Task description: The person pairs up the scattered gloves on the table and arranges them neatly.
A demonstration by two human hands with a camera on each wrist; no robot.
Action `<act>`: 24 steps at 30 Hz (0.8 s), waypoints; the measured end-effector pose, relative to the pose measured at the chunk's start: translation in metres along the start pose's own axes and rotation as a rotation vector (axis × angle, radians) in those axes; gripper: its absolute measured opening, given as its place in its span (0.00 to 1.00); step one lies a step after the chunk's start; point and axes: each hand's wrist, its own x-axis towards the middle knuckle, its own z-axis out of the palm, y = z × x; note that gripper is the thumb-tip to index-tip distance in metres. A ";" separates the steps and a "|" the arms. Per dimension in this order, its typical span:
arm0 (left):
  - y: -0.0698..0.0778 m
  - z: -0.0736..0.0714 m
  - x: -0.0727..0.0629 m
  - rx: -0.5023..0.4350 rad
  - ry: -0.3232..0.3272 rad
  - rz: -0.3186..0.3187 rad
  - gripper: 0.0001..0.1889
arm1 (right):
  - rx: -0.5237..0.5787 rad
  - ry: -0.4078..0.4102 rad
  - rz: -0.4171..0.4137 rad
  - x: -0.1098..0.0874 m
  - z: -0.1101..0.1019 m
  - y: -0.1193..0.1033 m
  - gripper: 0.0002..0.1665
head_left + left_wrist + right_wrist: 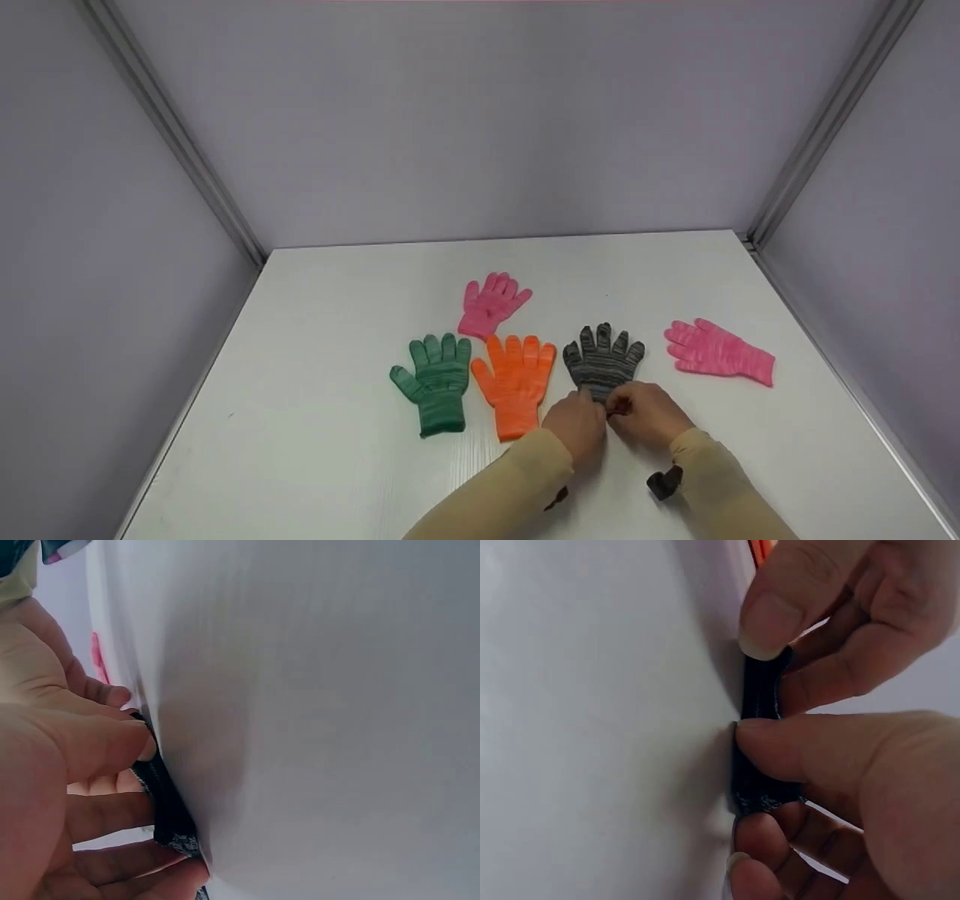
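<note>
A black-and-grey knit glove [604, 365] lies on the white table, fingers pointing away from me. My left hand [576, 426] pinches the left side of its dark cuff [172, 802] between thumb and fingers. On the other side of that cuff, my right hand [646, 414] pinches it too, the thumb [772, 746] pressed over the edge. Both hands sit close together at the cuff, low over the table. To the left of the left hand is an orange glove [517, 382], laid flat with its cuff toward me.
A green glove [441, 386] lies left of the orange one. One pink glove [491, 304] is farther back; another pink glove [716, 351] lies sideways at the right. Light panels [480, 120] enclose the white table [315, 375] at the back and both sides.
</note>
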 end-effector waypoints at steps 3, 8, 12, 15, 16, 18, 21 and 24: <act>0.001 0.001 -0.007 -0.008 0.005 0.014 0.12 | 0.005 -0.007 -0.020 -0.004 0.001 0.000 0.09; 0.000 0.003 -0.010 -0.034 0.011 0.005 0.11 | 0.013 -0.011 0.009 -0.007 0.003 -0.002 0.09; 0.000 0.007 -0.012 -0.040 0.018 -0.007 0.11 | 0.022 -0.028 0.025 -0.007 0.004 -0.004 0.08; 0.000 0.009 -0.013 -0.047 0.036 -0.014 0.11 | 0.028 -0.030 0.030 -0.008 0.003 -0.004 0.08; 0.000 0.010 -0.014 -0.045 0.041 -0.016 0.11 | 0.027 -0.031 0.033 -0.009 0.003 -0.005 0.08; 0.000 0.011 -0.014 -0.038 0.050 -0.014 0.12 | 0.028 -0.034 0.041 -0.009 0.001 -0.005 0.08; 0.001 0.011 -0.015 -0.030 0.049 -0.012 0.13 | 0.030 -0.047 0.042 -0.011 -0.001 -0.004 0.07; 0.000 0.010 -0.015 -0.043 0.045 -0.017 0.14 | 0.027 -0.064 0.037 -0.012 -0.006 -0.002 0.06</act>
